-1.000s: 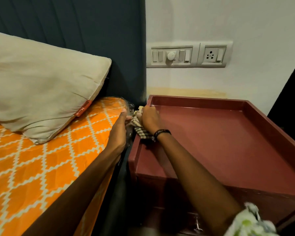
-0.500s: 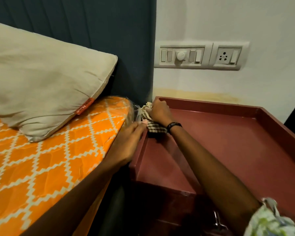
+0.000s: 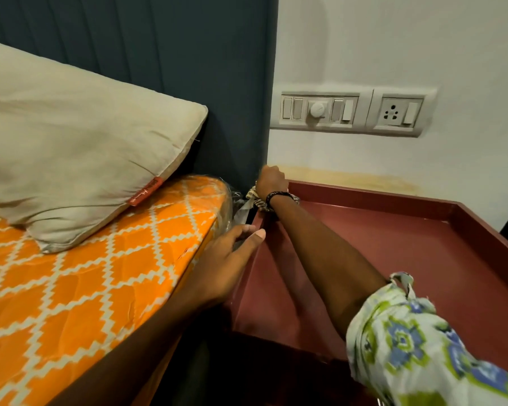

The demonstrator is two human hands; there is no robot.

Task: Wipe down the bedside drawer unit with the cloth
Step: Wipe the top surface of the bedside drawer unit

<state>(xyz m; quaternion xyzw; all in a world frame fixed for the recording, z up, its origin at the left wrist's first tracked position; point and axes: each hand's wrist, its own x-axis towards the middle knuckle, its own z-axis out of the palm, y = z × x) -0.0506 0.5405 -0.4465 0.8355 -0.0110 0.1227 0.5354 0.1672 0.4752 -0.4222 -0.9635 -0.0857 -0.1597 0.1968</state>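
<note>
The dark red bedside drawer unit (image 3: 393,247) has a raised rim round its flat top. My right hand (image 3: 272,178) grips a checked cloth (image 3: 257,199) and presses it on the unit's back left corner, right beside the blue headboard. Most of the cloth is hidden under the hand and wrist. My left hand (image 3: 229,256) lies with straight fingers against the mattress edge and the unit's left rim, its fingertips in the gap between them.
An orange patterned mattress (image 3: 79,285) with a beige pillow (image 3: 71,159) lies on the left, close against the unit. A blue headboard (image 3: 159,68) stands behind. A switch and socket panel (image 3: 352,111) is on the white wall above the unit.
My right hand has moved with the cloth further back along the left rim into the back corner. My left hand has slid nearer along the mattress edge. The camera has tilted upward.
</note>
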